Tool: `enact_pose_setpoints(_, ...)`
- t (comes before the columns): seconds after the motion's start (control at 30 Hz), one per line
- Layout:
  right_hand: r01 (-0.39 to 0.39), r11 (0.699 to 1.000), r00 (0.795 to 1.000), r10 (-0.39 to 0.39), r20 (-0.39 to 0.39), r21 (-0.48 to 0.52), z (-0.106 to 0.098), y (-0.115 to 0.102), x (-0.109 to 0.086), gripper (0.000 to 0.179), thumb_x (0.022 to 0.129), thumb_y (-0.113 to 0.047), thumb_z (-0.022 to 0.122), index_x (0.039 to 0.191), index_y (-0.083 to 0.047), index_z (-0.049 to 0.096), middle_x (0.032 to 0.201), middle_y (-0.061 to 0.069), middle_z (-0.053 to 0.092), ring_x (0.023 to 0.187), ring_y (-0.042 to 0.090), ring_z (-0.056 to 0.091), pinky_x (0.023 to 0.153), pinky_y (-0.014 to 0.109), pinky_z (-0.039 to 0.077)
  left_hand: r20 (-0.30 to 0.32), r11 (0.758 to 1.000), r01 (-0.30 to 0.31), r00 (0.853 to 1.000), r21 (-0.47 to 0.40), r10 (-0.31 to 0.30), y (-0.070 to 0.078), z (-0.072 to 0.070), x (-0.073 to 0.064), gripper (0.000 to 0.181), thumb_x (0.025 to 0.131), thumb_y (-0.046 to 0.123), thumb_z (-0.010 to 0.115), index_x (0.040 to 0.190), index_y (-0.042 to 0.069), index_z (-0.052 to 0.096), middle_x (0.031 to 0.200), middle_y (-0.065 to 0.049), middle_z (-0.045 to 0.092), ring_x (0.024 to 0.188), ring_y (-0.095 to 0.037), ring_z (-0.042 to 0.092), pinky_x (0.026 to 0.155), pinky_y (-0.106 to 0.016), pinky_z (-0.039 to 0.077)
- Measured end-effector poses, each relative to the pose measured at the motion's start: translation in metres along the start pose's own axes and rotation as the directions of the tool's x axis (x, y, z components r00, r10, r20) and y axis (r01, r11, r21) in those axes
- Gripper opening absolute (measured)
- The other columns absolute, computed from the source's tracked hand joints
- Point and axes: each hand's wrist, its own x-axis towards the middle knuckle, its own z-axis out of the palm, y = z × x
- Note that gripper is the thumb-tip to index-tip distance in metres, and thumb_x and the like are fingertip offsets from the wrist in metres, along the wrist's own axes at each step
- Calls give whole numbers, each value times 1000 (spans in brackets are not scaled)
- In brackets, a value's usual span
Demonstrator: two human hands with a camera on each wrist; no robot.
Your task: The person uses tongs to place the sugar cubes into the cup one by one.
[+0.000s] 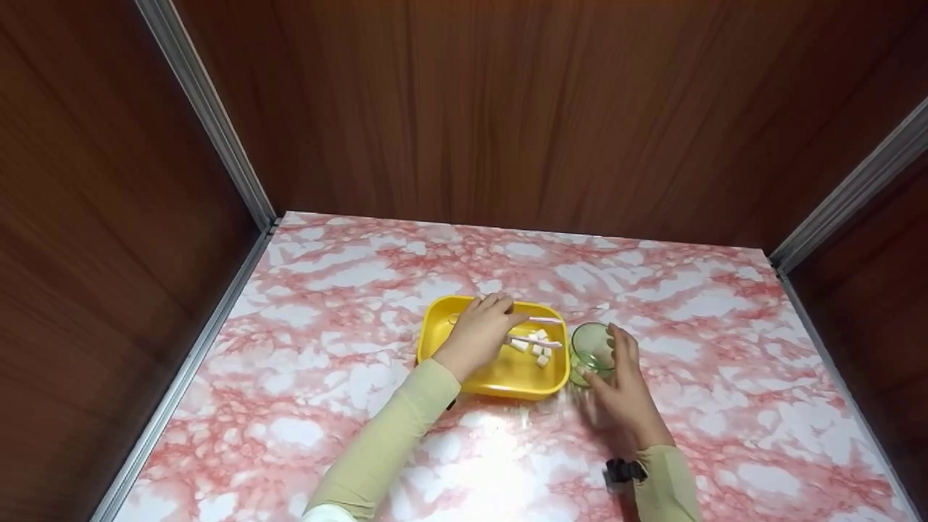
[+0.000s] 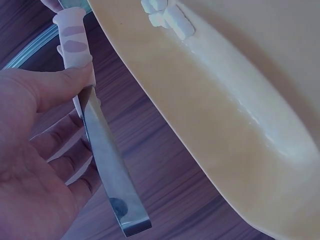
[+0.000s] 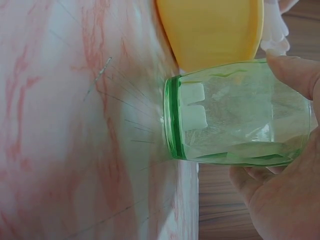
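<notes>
A pair of metal tongs (image 2: pixel 112 150) with pale pink ends is pinched between the thumb and fingers of my left hand (image 1: pixel 475 333). In the head view the two pink ends stand apart over the right part of a yellow tub (image 1: pixel 507 384). Several white cubes (image 1: pixel 542 359) lie loose in the tub below them. My right hand (image 1: pixel 632 388) grips a clear green glass (image 3: pixel 245 110) standing upright beside the tub's right end, thumb on one side and fingers on the other. White cubes (image 3: pixel 195 117) sit at the bottom of the glass.
A red-and-white marbled table top (image 1: pixel 319 348) lies under everything. Brown wood-grain panels (image 1: pixel 471 116) rise behind and at both sides, with metal rails (image 1: pixel 210 109) at the corners. A black strap (image 1: pixel 623 471) is around the right wrist.
</notes>
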Motion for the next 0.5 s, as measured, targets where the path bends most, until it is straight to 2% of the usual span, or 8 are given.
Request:
enact_pose_setpoints(0.13,-5,1000,1000,5,-5,-7,0,0,0,87,85,-14,72,152,-19,17,146,18,21,126,48,32,97,61,35,12,1000,5,1000,-7,-5,-3,1,-1,47,87,14,69,132,26,59,133,-5,51,124,-25,43,105,-48,33)
enact_pose_setpoints(0.5,-11,1000,1000,11,1,0,1,0,0,86,86,-14,71,152,-19,16,147,16,20,128,50,30,96,59,38,27,1000,18,999,-19,-17,-10,5,-4,47,86,18,71,132,25,59,138,-7,49,123,-25,44,104,-45,34)
